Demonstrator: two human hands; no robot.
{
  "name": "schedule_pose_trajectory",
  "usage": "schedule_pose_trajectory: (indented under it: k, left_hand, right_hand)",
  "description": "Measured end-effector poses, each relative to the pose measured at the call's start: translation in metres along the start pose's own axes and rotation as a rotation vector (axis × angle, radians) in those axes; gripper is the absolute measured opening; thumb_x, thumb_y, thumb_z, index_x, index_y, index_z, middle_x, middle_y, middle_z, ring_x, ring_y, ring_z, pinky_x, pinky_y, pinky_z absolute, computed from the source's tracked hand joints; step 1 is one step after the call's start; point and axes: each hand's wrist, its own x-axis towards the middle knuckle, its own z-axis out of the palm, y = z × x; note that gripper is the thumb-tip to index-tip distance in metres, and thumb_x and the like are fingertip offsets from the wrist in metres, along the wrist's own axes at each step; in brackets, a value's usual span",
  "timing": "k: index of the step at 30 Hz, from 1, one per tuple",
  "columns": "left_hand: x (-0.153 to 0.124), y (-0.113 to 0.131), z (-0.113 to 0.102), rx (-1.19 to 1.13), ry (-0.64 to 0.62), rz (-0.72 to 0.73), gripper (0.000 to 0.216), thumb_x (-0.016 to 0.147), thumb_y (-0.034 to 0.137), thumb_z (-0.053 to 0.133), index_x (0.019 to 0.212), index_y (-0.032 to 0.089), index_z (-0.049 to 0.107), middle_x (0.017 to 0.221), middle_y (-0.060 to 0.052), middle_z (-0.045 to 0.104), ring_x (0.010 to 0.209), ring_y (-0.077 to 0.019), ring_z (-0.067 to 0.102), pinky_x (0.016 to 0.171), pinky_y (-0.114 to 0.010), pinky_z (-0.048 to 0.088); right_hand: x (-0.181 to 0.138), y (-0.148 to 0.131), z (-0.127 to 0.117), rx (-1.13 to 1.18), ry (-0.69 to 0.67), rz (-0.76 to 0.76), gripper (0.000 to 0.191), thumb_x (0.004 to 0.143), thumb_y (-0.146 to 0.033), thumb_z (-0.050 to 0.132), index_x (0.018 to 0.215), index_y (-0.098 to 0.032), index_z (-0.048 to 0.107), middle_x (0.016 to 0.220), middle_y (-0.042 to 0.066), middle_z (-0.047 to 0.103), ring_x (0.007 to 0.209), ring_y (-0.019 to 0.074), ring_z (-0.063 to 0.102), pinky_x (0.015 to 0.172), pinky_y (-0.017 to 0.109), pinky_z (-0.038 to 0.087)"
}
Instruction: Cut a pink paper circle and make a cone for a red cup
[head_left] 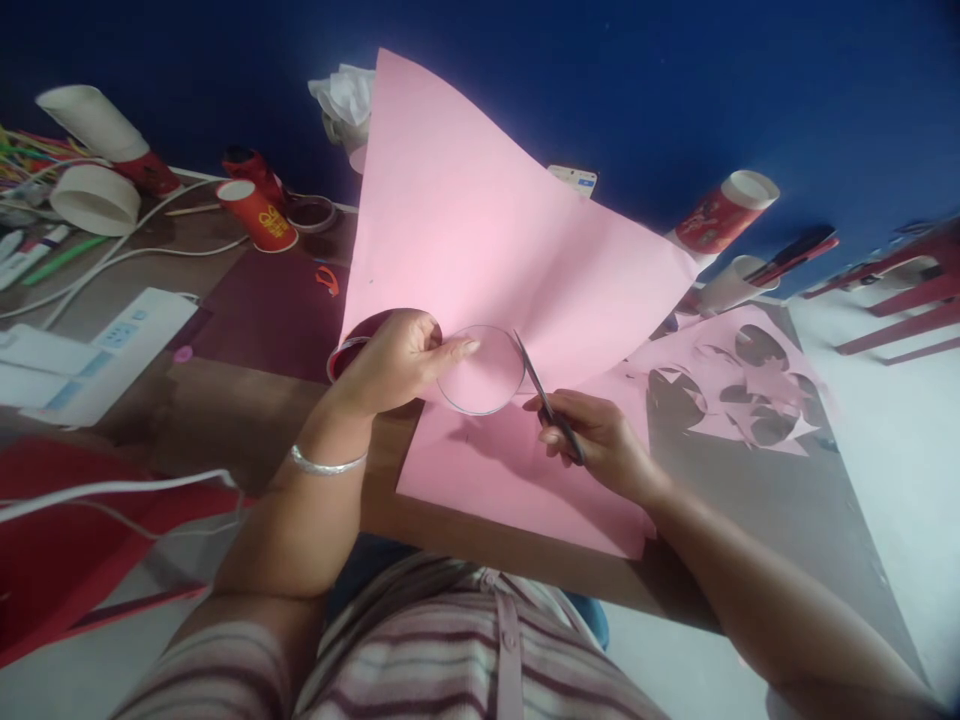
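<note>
A large sheet of pink paper [465, 220] is raised off the table. My left hand [401, 355] is closed on its lower edge, the thumb lying over a circle outline [481, 412]. Whether that circle is drawn or a clear disc, I cannot tell. By the left wrist a dark red round thing with a pale rim [337, 358] is partly hidden. My right hand [596, 435] grips a pair of dark scissors [536, 378], whose blades point up at the circle's right side. More pink paper [517, 490] lies flat beneath both hands.
Pink offcuts with round holes [731, 375] lie at the right. Behind stand a red paper cup [259, 215], a red and white tube [724, 210] and a phone [574, 178]. White cables [112, 250] and a white box [112, 350] are at the left.
</note>
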Motion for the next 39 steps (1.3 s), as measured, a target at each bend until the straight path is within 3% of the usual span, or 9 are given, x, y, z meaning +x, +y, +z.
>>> schedule_pose_trajectory:
  k: [23, 39]
  left_hand:
    - [-0.0009, -0.0042, -0.0045, 0.052, -0.011, -0.043, 0.058, 0.086, 0.056, 0.062, 0.060, 0.024, 0.022, 0.059, 0.005, 0.021, 0.055, -0.0067, 0.019, 0.049, -0.024, 0.011]
    - [-0.0026, -0.0042, -0.0090, 0.131, -0.030, -0.056, 0.058, 0.086, 0.057, 0.059, 0.055, 0.024, 0.023, 0.055, 0.004, 0.022, 0.051, -0.0066, 0.021, 0.047, -0.024, 0.012]
  right_hand:
    - [0.0002, -0.0023, -0.0030, 0.000, -0.037, 0.023, 0.031, 0.090, -0.038, 0.081, 0.111, -0.017, 0.079, 0.079, 0.001, 0.065, 0.059, 0.0086, 0.060, 0.047, 0.020, 0.050]
    - [-0.0007, 0.0016, -0.0071, -0.054, -0.053, 0.043, 0.046, 0.087, -0.054, 0.083, 0.113, -0.017, 0.081, 0.085, 0.005, 0.066, 0.060, 0.0107, 0.062, 0.044, 0.020, 0.050]
